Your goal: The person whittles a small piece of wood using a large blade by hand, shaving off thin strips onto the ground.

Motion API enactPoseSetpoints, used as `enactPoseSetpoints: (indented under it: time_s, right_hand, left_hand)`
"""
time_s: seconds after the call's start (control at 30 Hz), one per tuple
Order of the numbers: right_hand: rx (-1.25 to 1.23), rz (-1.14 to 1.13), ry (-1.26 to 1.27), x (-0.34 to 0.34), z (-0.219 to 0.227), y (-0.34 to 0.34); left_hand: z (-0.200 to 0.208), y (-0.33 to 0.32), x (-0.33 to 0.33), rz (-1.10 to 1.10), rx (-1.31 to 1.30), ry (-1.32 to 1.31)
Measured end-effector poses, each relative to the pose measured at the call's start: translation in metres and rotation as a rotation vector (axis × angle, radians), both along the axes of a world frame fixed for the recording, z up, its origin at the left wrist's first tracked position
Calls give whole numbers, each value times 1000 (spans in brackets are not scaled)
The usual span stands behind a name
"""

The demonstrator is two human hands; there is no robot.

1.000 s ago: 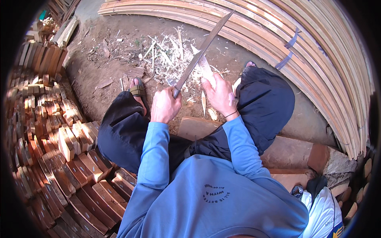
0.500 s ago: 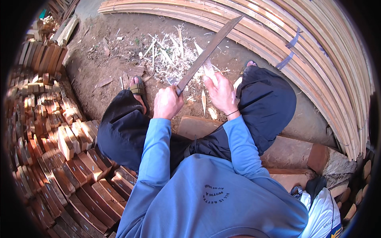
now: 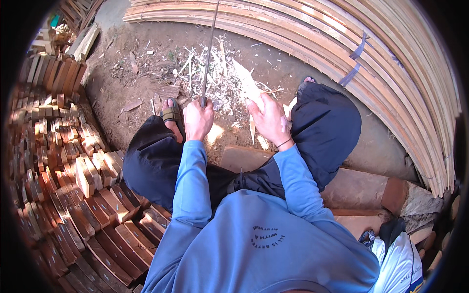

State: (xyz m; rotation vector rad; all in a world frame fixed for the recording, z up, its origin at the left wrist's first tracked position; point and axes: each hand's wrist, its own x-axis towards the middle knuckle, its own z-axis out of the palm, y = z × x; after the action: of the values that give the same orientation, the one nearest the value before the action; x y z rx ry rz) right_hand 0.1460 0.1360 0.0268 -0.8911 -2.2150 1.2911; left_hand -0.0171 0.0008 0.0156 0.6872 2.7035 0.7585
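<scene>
My left hand (image 3: 198, 122) is closed round the handle of a machete (image 3: 209, 53). Its long blade points away from me, seen nearly edge-on, with the tip at the top rim of the picture. In my right hand (image 3: 271, 121) is a pale, flat wooden piece (image 3: 246, 80), tapering to a point at its far end. Blade and wood are apart. Beneath them lies a heap of wood shavings (image 3: 222, 100) on the dirt. A small pointed wooden piece (image 3: 252, 128) shows just left of my right hand.
Long, bent wooden strips (image 3: 312, 44), bundled with blue ties, curve along the far right. Stacked wooden blocks (image 3: 93, 215) fill the left side. Stone slabs (image 3: 359, 188) lie by my right knee, and a white bag (image 3: 398, 261) sits at the lower right.
The machete has swung left and away from the wood, from a slant across it to pointing nearly straight ahead. My left hand moved slightly left; my right hand still grips the wood.
</scene>
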Motion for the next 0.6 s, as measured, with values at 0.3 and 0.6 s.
enactPoseSetpoints:
  time_s: [0.3,0.6]
  right_hand:
    - [21,-53,-24,-9,-17,8]
    - [-69,-31,-50,-1,-20,17]
  left_hand:
    - [7,-9,26,-298,-121,-108]
    - [-19,11,23,-248,-123,-129]
